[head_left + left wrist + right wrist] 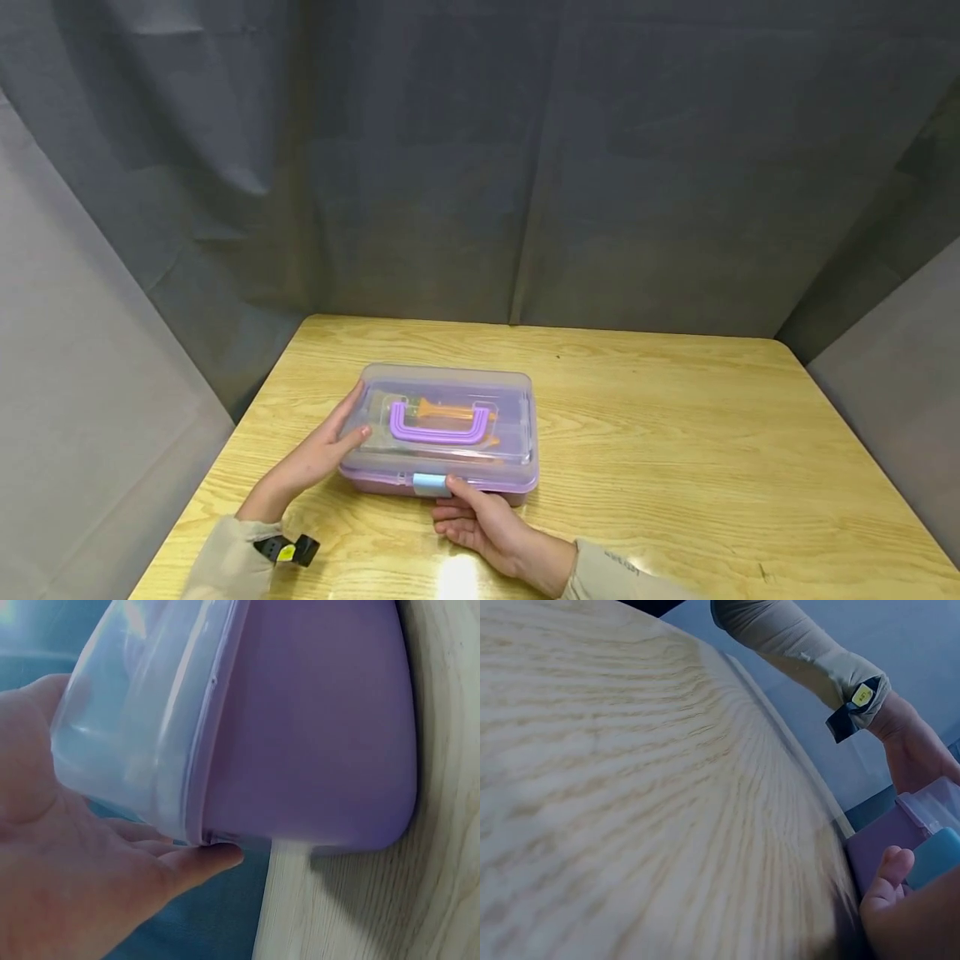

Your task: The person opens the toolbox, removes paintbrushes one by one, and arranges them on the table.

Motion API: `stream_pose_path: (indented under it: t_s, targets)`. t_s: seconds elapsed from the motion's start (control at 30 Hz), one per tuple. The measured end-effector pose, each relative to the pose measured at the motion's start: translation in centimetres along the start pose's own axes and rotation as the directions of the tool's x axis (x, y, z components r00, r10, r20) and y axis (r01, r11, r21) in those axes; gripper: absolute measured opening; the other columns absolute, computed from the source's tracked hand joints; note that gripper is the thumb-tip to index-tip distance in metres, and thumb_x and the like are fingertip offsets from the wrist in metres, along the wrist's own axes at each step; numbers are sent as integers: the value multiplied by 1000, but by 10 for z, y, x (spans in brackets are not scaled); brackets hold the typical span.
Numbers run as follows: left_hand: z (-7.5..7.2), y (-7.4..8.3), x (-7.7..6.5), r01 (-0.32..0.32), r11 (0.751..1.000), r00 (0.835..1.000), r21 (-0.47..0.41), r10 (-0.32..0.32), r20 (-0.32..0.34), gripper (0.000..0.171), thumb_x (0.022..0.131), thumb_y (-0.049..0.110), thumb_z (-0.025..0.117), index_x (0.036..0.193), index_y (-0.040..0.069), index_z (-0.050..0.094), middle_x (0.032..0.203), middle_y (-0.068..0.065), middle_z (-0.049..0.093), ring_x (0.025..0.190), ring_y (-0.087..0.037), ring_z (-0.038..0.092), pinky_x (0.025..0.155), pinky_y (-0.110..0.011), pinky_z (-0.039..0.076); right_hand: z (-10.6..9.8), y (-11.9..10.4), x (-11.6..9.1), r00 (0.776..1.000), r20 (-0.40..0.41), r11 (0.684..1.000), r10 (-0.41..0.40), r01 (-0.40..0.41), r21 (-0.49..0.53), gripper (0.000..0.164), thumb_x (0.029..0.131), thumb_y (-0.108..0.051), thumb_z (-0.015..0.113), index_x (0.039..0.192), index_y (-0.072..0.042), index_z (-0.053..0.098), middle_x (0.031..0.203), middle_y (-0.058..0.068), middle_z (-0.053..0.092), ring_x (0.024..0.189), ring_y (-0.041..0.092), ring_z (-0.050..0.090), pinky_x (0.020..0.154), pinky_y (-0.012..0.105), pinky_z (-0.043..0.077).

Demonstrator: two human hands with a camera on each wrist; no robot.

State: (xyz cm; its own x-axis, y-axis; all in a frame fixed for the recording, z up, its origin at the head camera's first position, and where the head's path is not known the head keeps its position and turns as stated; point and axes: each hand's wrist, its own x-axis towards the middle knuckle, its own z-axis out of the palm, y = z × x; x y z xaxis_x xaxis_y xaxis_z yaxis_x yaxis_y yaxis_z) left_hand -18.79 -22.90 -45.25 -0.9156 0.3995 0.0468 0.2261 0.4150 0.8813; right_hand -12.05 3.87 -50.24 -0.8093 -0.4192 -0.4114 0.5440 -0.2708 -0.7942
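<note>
A purple storage box with a clear, closed lid stands on the table, its purple carry handle folded flat. My left hand rests at the box's left end. Its thumb lies on top of the lid and its other fingers extend along the side, one fingertip right at the rim in the left wrist view. My right hand is at the front, thumb on the right edge of the light-blue latch, fingers curled below it. Orange-handled tools show through the lid.
The wooden table extends to the right of the box and behind it. A dark grey curtain hangs along the back edge, with pale panels at both sides. A black strap with a yellow tag sits on the left sleeve.
</note>
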Motion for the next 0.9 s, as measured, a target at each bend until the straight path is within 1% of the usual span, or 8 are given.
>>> stream_pose_path:
  t_s: [0.17, 0.33, 0.5, 0.6, 0.7, 0.77, 0.9]
  targets:
    - [2, -1, -3, 2, 1000, 1000, -5, -2, -10, 70, 101, 22, 46, 153, 9, 1, 157, -17, -4, 141, -38, -6, 110, -58, 0, 0, 3, 0, 999, -21, 998, -34, 33, -49, 69, 92, -46, 56, 116, 19, 52, 93, 14, 68, 72, 12, 65, 63, 18, 52]
    - [2, -1, -5, 8, 1000, 1000, 5, -8, -13, 71, 101, 24, 46, 152, 7, 1, 157, -17, -5, 141, -38, -6, 110, -57, 0, 1, 5, -1, 997, -32, 995, -63, 60, -77, 68, 93, -46, 54, 114, 19, 53, 92, 14, 69, 68, 12, 65, 60, 17, 52]
    - [0, -1, -5, 1, 1000, 1000, 20, -1, -8, 71, 101, 24, 46, 152, 5, 0, 157, -18, -5, 141, -38, -6, 110, -57, 0, 4, 3, -3, 999, -26, 997, -45, 44, -63, 70, 91, -49, 55, 105, 19, 59, 87, 16, 70, 65, 10, 65, 59, 18, 53]
    - [-1, -2, -4, -8, 1000, 1000, 27, 8, -6, 70, 101, 24, 45, 152, 5, 0, 157, -17, -4, 141, -37, -6, 110, -57, 0, 6, 0, -4, 999, -16, 998, -31, 31, -46, 70, 90, -51, 56, 100, 18, 62, 82, 13, 70, 63, 10, 65, 59, 19, 53]
    - [-1, -1, -3, -10, 1000, 1000, 22, 10, -2, 70, 101, 24, 45, 152, 5, 0, 157, -17, -4, 141, -37, -5, 110, -57, 0, 6, 0, -5, 1000, 2, 999, -27, 27, -39, 66, 91, -48, 55, 97, 17, 64, 77, 9, 70, 62, 10, 65, 58, 19, 53]
    - [0, 0, -3, -10, 1000, 1000, 20, 10, 2, 70, 101, 24, 45, 152, 5, 0, 157, -17, -4, 141, -37, -5, 110, -57, 0, 5, 1, -6, 1000, 22, 999, -16, 17, -42, 63, 93, -46, 53, 97, 16, 64, 74, 8, 68, 61, 9, 65, 58, 19, 53]
    - [0, 0, -2, -7, 1000, 1000, 25, 7, 4, 70, 101, 25, 45, 152, 5, 0, 157, -17, -4, 141, -37, -5, 110, -57, 1, 2, 2, -6, 998, 64, 998, -11, 15, -66, 61, 95, -42, 50, 100, 17, 62, 75, 8, 68, 62, 8, 64, 59, 19, 53]
